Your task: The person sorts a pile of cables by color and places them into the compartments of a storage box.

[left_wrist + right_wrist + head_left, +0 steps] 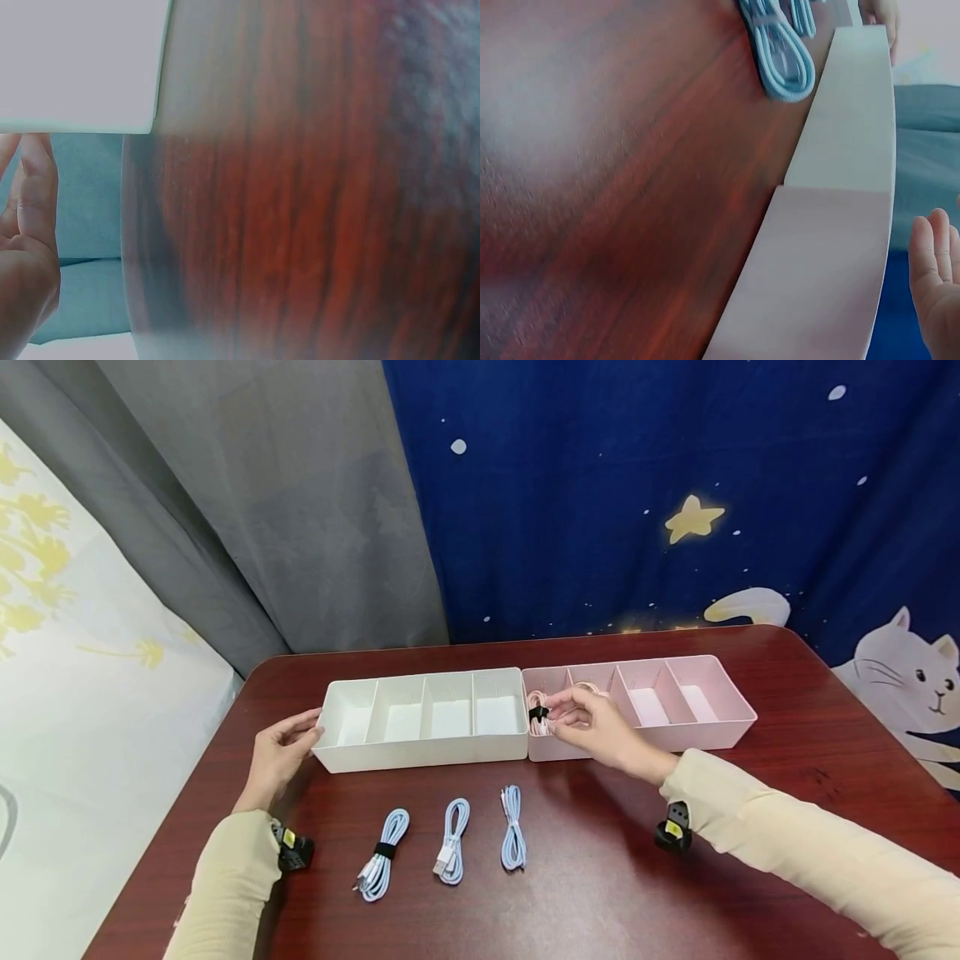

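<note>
A white divided box [420, 752] and a pink divided box [645, 739] stand end to end on the table. My left hand [279, 758] rests its fingertips against the white box's left end. My right hand [600, 727] is over the pink box's leftmost compartment, where thumb and fingers pinch a coiled pink cable [537, 725] with a black strap. Another pink coil [587, 687] shows partly behind that hand in the second compartment. In the right wrist view, the right fingers [924, 255] rise beyond the pink wall, their tips' contact hidden.
Three coiled light-blue cables lie in front of the boxes: one with a black strap [385, 852], one in the middle [452, 842] and one to the right [513, 828]. The dark red table [600, 877] ends near grey [300, 510] and blue curtains [570, 510].
</note>
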The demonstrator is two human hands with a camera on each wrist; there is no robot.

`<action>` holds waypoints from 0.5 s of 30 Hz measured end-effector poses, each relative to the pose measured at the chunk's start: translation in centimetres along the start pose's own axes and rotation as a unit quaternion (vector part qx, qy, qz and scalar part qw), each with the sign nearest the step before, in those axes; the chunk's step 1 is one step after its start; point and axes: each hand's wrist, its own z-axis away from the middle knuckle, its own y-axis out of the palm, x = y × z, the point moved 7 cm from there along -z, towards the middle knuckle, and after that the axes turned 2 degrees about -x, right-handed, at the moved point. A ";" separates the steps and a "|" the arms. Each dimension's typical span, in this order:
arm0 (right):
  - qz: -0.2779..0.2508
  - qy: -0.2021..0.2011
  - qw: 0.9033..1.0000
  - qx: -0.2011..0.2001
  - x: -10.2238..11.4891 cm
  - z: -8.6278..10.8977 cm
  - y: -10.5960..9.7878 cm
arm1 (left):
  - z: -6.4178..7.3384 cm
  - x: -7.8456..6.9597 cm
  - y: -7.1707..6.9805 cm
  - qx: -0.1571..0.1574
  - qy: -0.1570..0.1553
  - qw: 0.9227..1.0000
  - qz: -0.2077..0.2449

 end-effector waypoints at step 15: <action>-0.054 0.008 0.997 0.048 -0.3 1.9 2.6 | 0.1 0.0 0.1 0.003 0.000 1.000 0.006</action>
